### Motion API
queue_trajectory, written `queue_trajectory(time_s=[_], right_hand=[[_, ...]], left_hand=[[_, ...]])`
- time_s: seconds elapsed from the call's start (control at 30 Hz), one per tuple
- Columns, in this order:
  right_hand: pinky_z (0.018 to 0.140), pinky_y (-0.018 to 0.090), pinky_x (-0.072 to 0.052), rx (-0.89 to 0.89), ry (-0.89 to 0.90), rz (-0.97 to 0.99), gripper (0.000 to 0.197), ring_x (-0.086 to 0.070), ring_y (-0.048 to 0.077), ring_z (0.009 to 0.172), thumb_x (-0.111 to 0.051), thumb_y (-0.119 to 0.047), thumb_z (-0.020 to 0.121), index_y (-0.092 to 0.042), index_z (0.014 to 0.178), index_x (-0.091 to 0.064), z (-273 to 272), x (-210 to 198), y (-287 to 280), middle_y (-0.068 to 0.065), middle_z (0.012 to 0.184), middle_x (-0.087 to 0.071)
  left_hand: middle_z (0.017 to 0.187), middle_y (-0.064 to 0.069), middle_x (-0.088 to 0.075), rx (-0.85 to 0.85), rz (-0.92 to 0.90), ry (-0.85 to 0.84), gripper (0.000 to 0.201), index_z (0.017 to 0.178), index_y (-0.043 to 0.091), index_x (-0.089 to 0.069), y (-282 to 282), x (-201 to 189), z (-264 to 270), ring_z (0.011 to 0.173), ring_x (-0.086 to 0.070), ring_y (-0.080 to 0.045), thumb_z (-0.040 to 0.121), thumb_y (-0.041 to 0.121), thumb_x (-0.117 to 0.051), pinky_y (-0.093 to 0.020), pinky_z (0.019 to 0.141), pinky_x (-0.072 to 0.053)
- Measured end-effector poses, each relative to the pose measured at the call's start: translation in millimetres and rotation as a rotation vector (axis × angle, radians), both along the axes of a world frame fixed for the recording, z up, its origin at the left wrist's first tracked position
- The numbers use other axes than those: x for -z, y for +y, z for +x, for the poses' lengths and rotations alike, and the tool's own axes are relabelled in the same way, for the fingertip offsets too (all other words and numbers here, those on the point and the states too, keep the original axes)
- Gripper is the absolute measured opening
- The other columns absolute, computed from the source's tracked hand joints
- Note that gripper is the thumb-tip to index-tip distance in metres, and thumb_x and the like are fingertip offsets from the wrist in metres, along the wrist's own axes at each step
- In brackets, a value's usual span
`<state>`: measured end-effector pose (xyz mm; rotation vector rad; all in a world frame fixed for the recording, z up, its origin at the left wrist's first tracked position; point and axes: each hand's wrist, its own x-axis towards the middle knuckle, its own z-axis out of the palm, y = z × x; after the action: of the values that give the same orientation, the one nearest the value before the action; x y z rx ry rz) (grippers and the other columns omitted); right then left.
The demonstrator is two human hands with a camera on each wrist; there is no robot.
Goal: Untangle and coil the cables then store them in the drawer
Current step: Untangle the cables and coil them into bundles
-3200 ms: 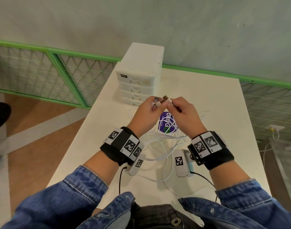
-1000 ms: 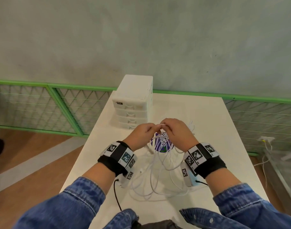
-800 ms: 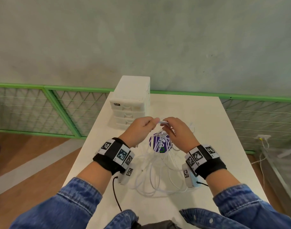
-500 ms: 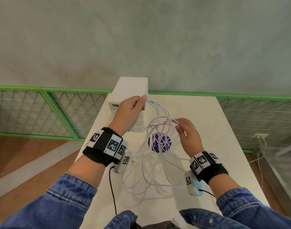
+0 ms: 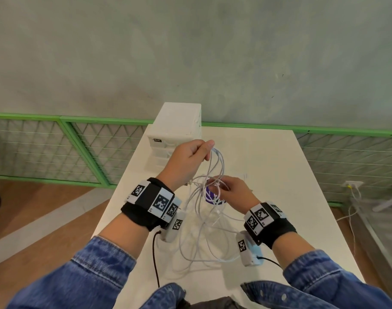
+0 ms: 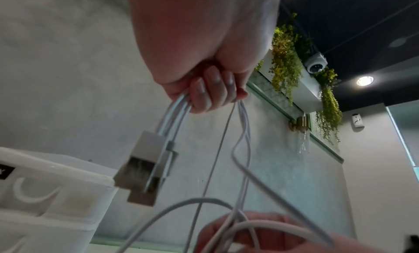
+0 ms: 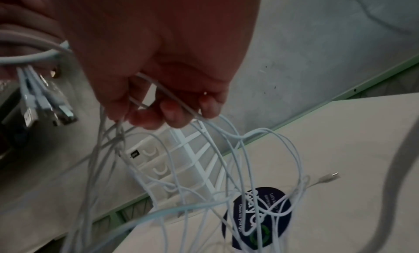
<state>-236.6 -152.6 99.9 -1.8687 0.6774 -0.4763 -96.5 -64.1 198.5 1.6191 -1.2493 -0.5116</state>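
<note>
Several white cables [image 5: 204, 230] hang in a tangle above the white table [image 5: 268, 163]. My left hand [image 5: 204, 152] is raised and grips the bundle just behind its USB plugs [image 6: 145, 169], which dangle below the curled fingers [image 6: 211, 94]. Lower and to the right, my right hand [image 5: 224, 188] has its curled fingers [image 7: 163, 113] hooked through thin cable loops [image 7: 226, 149]. The loops trail down onto the table. A white drawer unit [image 5: 177, 130] stands at the table's back left, all drawers closed.
A round purple sticker [image 5: 209, 194] lies on the table under the tangle. One loose connector end [image 7: 328, 178] rests on the table to the right. Green mesh railing [image 5: 79, 141] runs behind and left of the table. The wall is close behind.
My left hand has lifted up and back with the plug ends, drawing the cables into long hanging loops. My right hand has stayed lower and moved into the loops.
</note>
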Motion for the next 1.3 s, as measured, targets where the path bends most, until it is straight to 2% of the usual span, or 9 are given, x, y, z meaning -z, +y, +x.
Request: queue_trajectory(time_s=[0.1,0.2,0.3,0.5,0.67,0.77,0.9,1.07,1.3], right_hand=[[0.061,0.029,-0.039,0.070,0.135,-0.147,0.010,-0.050,0.013,0.060,-0.058,-0.029,0.087,-0.032,0.089,-0.068,-1.7,6.6,-7.6,-0.005,0.063,-0.056],[0.074,0.035,-0.037,0.332,0.374,-0.635,0.017,-0.054,0.027,0.087,-0.062,-0.037,0.083,-0.024,0.091,-0.070,-8.0,15.1,-19.4,0.004,0.084,-0.059],[0.090,0.050,-0.039,0.445,0.378,-0.830,0.016,-0.054,0.036,0.095,-0.070,-0.036,0.077,-0.021,0.082,-0.074,-11.5,18.5,-22.9,0.012,0.096,-0.059],[0.101,0.048,-0.031,0.501,0.823,-0.545,0.040,-0.053,0.028,0.107,-0.036,-0.049,0.093,-0.025,0.104,-0.067,-36.5,15.1,-50.4,0.010,0.113,-0.059],[0.100,0.045,-0.031,0.466,0.920,-0.394,0.034,-0.044,0.029,0.119,-0.045,-0.045,0.090,-0.033,0.119,-0.057,-41.2,-0.7,-56.7,0.010,0.127,-0.050],[0.101,0.043,-0.032,0.405,0.615,-0.464,0.050,-0.040,0.030,0.122,-0.057,-0.021,0.082,-0.027,0.130,-0.048,-34.2,-11.9,-48.1,0.011,0.128,-0.045],[0.100,0.026,-0.031,0.170,0.097,-0.353,0.042,-0.047,0.020,0.117,-0.047,0.002,0.082,-0.020,0.116,-0.061,-9.6,-30.7,-26.5,0.006,0.122,-0.056],[0.069,0.011,-0.046,-0.106,0.164,0.011,0.025,-0.060,0.008,0.083,-0.052,-0.001,0.079,-0.021,0.086,-0.065,-6.2,-24.0,-9.4,0.000,0.090,-0.067],[0.063,0.021,-0.046,0.142,0.206,-0.122,0.014,-0.061,0.014,0.070,-0.065,-0.014,0.076,-0.025,0.085,-0.065,-21.3,2.2,-28.8,-0.004,0.074,-0.067]], left_hand=[[0.057,-0.007,-0.036,-0.069,-0.023,-0.055,0.041,0.060,0.020,-0.047,3.3,-1.3,6.7,0.049,-0.034,-0.009,0.097,0.036,-0.044,-0.023,0.054,-0.030],[0.054,-0.002,-0.034,-0.146,0.014,-0.087,0.042,0.061,0.019,-0.046,4.5,3.3,18.5,0.041,-0.031,-0.007,0.097,0.039,-0.042,-0.020,0.046,-0.025],[0.051,0.001,-0.032,-0.187,0.041,-0.086,0.042,0.062,0.017,-0.045,4.9,5.3,23.6,0.035,-0.030,-0.007,0.098,0.038,-0.041,-0.016,0.040,-0.023],[0.040,0.007,-0.030,-0.288,0.066,-0.163,0.043,0.059,0.017,-0.048,12.9,5.3,34.7,0.035,-0.031,-0.007,0.097,0.037,-0.044,-0.027,0.046,-0.024],[0.045,0.007,-0.034,-0.310,0.076,-0.137,0.041,0.063,0.014,-0.052,9.1,6.0,26.6,0.042,-0.033,-0.009,0.097,0.035,-0.044,-0.027,0.048,-0.026],[0.040,0.008,-0.034,-0.210,0.064,-0.120,0.039,0.062,0.018,-0.050,5.1,3.2,16.9,0.036,-0.033,-0.006,0.097,0.034,-0.045,-0.020,0.044,-0.025],[0.039,0.008,-0.028,-0.107,-0.013,-0.101,0.038,0.061,0.019,-0.050,3.3,1.8,0.2,0.034,-0.030,-0.005,0.096,0.032,-0.048,-0.015,0.041,-0.023],[0.046,0.006,-0.030,-0.147,-0.089,-0.143,0.037,0.063,0.017,-0.051,1.4,-4.7,3.8,0.039,-0.033,-0.006,0.096,0.032,-0.048,-0.017,0.045,-0.024],[0.032,0.008,-0.034,-0.404,-0.089,-0.066,0.038,0.061,0.019,-0.052,7.7,1.9,35.7,0.032,-0.033,-0.006,0.095,0.036,-0.049,-0.014,0.038,-0.025]])
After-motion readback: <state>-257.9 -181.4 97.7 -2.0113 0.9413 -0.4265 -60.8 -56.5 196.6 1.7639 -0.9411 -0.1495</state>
